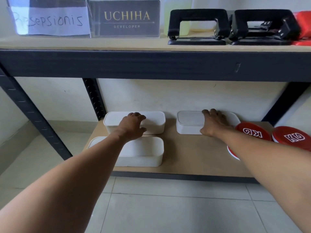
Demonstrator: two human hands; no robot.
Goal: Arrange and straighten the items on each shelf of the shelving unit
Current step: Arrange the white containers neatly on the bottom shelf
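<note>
Fingers of the left hand [133, 126] curl over the back-left box [154, 122]; the right hand [214, 122] grips the back-right box [188, 123], both at frame centre on the lower shelf [190, 158]. I would slide both boxes level with each other, parallel to the wall, without pushing the red lids [252, 131]. Farther up, punches [198, 26] stand straight.

White boxes and red lids lying on the lower shelf [193, 158]

Three lidded white boxes are sitting flat: the back-left box [154, 121] just behind the front box [144, 153], the right box [188, 122] standing apart by the wall. Two red lids [252, 130] marked "KG" are lying side by side at the right, a third [233, 154] peeking out nearer the front edge.
</note>
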